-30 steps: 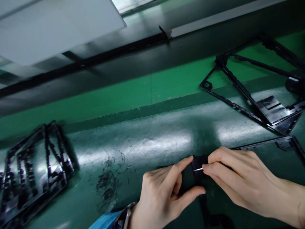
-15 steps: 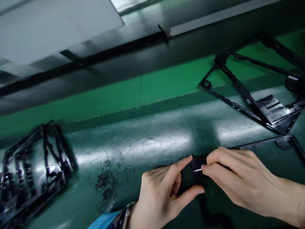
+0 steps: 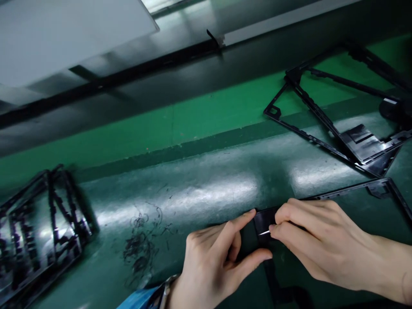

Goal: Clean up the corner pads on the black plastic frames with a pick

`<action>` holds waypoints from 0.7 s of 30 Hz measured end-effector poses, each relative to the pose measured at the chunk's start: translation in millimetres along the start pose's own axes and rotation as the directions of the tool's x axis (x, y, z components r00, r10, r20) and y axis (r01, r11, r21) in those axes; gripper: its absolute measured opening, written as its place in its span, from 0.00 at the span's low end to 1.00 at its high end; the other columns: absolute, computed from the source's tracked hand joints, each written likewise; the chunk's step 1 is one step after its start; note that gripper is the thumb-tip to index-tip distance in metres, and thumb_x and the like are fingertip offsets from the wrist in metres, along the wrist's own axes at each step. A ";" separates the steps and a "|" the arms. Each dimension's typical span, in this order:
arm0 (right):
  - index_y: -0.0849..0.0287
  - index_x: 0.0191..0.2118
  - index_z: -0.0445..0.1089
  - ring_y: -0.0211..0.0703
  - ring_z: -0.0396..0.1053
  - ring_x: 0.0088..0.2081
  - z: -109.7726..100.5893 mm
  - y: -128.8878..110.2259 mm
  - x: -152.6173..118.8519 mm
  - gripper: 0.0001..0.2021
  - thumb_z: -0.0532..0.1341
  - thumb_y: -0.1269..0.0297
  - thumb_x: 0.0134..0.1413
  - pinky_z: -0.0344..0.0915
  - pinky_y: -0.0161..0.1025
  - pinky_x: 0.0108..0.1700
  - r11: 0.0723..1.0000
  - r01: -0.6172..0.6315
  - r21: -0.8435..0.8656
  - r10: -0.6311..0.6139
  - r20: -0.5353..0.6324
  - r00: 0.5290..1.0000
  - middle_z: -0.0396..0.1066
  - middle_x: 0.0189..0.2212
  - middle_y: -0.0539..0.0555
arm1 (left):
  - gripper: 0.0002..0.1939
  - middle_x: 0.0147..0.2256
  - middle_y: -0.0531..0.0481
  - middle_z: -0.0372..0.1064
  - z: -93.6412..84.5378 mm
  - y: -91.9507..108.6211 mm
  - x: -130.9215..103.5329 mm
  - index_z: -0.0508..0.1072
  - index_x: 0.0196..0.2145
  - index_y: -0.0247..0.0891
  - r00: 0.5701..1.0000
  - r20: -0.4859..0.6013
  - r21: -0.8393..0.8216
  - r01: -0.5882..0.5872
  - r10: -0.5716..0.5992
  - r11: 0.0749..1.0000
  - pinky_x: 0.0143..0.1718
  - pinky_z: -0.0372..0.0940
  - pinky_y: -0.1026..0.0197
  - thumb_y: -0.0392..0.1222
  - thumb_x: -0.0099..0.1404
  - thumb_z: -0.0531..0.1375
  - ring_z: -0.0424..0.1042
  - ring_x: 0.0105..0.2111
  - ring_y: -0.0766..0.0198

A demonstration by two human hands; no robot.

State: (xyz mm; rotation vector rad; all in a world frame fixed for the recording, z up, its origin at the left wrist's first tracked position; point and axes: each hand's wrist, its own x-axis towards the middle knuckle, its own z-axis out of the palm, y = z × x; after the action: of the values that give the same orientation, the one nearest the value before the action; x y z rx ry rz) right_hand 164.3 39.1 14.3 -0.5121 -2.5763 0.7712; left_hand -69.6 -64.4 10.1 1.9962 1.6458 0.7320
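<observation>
A black plastic frame (image 3: 349,189) lies flat on the green surface, with a dark solid panel (image 3: 265,219) at its left end. My left hand (image 3: 215,253) has thumb and index finger spread apart. Its index fingertip touches the panel's upper left corner. Over the panel, my right hand (image 3: 317,244) is pinched around a thin tool with a bright, pointed blade (image 3: 264,232). The blade's tip meets the panel; the rest of the tool is hidden in the fingers.
Several black frames (image 3: 54,214) stand stacked at the left. More black frames (image 3: 309,137) lie overlapping at the upper right. Thin black shavings (image 3: 141,249) are scattered left of my hands. A large white panel (image 3: 71,38) fills the upper left.
The whole scene has shifted slightly left in view. Both hands keep nearly the same pose on the frame, the blade still at the panel.
</observation>
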 end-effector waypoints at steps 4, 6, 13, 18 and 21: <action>0.64 0.40 0.76 0.40 0.65 0.30 0.9 -0.2 0.8 0.14 0.53 0.81 0.69 0.55 0.41 0.26 1.000 -0.013 -0.004 0.013 -0.021 1.000 0.70 0.34 0.52 | 0.28 0.23 0.65 0.56 -0.9 -0.5 -0.6 0.71 0.61 0.38 1.000 0.010 0.006 -0.002 0.002 1.000 0.21 0.58 0.69 0.56 0.73 0.67 0.61 0.17 0.74; 0.64 0.42 0.76 0.40 0.65 0.31 1.6 0.5 0.3 0.14 0.53 0.81 0.69 0.55 0.41 0.26 1.000 -0.006 -0.014 0.006 -0.018 1.000 0.71 0.35 0.52 | 0.27 0.23 0.65 0.56 -1.2 0.2 0.1 0.71 0.61 0.38 1.000 0.011 0.008 0.001 -0.001 1.000 0.21 0.58 0.69 0.56 0.73 0.67 0.60 0.17 0.74; 0.62 0.38 0.76 0.40 0.65 0.30 -0.1 0.3 -0.6 0.15 0.53 0.80 0.69 0.55 0.41 0.26 1.000 -0.009 0.006 0.009 0.003 1.000 0.70 0.34 0.51 | 0.26 0.23 0.65 0.55 -2.1 1.7 0.5 0.71 0.61 0.38 1.000 0.010 0.003 -0.002 0.002 1.000 0.21 0.58 0.70 0.55 0.73 0.67 0.60 0.17 0.75; 0.64 0.39 0.77 0.40 0.65 0.29 0.6 1.1 1.1 0.15 0.53 0.81 0.69 0.55 0.41 0.25 1.000 -0.010 0.021 0.011 -0.006 1.000 0.70 0.33 0.52 | 0.27 0.23 0.65 0.55 -1.4 0.1 0.1 0.71 0.61 0.38 1.000 0.012 0.010 -0.004 0.004 1.000 0.21 0.58 0.71 0.56 0.73 0.67 0.60 0.17 0.75; 0.65 0.40 0.78 0.41 0.66 0.30 0.6 1.6 1.0 0.15 0.53 0.80 0.69 0.55 0.42 0.25 1.000 -0.006 0.005 0.006 -0.010 1.000 0.71 0.34 0.53 | 0.27 0.23 0.65 0.55 -1.4 0.2 0.4 0.71 0.61 0.38 1.000 0.011 0.012 -0.006 0.005 1.000 0.20 0.58 0.70 0.56 0.73 0.68 0.59 0.17 0.75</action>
State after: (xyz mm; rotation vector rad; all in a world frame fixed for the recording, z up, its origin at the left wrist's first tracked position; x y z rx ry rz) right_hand 163.5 40.5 13.2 -0.5208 -2.5640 0.7743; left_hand -70.4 -64.1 11.3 2.0102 1.6427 0.7133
